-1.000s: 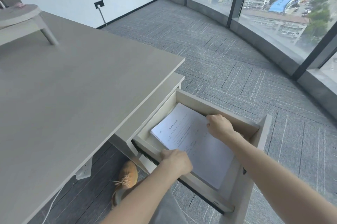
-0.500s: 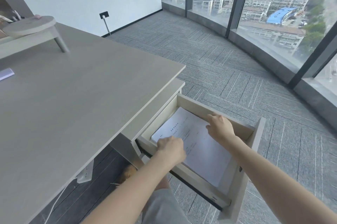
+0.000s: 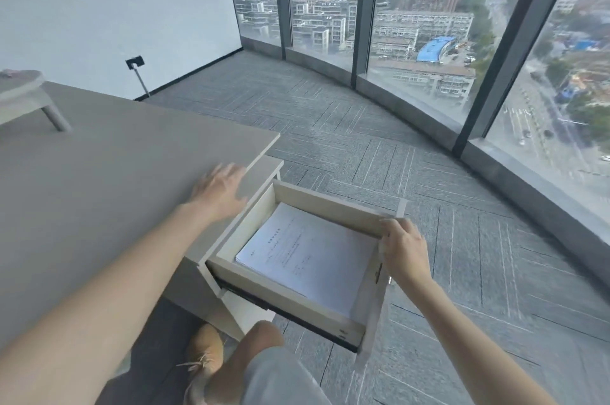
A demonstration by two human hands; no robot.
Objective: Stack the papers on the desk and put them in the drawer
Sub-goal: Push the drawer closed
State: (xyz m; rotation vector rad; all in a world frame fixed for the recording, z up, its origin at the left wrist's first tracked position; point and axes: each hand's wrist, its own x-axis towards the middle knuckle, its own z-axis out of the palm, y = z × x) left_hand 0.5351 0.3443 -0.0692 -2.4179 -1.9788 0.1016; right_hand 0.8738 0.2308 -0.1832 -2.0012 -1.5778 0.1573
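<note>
A stack of white printed papers (image 3: 307, 259) lies flat inside the open beige drawer (image 3: 270, 294) that juts out from under the grey desk (image 3: 99, 193). My left hand (image 3: 219, 191) rests flat on the desk's right corner, fingers spread, holding nothing. My right hand (image 3: 401, 248) sits on the drawer's front panel at its far corner, fingers curled over the top edge. Neither hand touches the papers.
A small grey riser stand (image 3: 23, 97) sits at the desk's far left. My knee (image 3: 260, 338) and a tan shoe (image 3: 204, 352) are below the drawer. Grey carpet stretches to curved floor-to-ceiling windows (image 3: 429, 25) on the right.
Both hands have left the papers. The left hand moved up onto the desk corner; the right hand shifted out to the drawer's front panel. The view has tilted up.
</note>
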